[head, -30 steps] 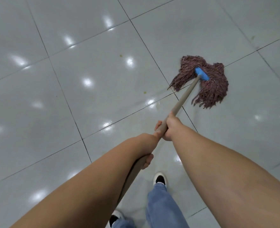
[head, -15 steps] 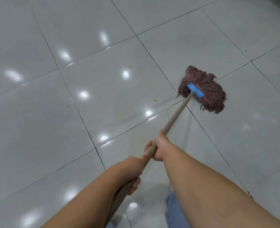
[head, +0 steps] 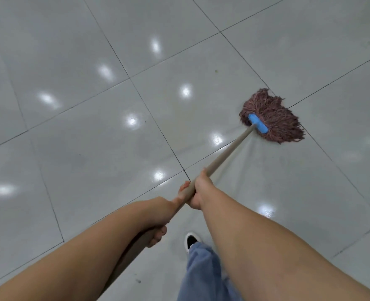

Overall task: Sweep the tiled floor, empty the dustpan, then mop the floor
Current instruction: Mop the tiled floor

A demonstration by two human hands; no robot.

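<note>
Clearly mopping: right hand (head: 198,193) wrapped round the stiff, light mop handle (head: 229,152) midway, left hand (head: 158,220) gripping just behind it. Soft, stringy mop head (head: 273,118) flat on the tiled floor (head: 92,148), well ahead of the right hand; probably heavy and draggy if wet.

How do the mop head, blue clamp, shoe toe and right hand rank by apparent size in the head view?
1. Mop head
2. Right hand, nearer the camera, so its rank above the others is unsure
3. Blue clamp and shoe toe look alike
</note>
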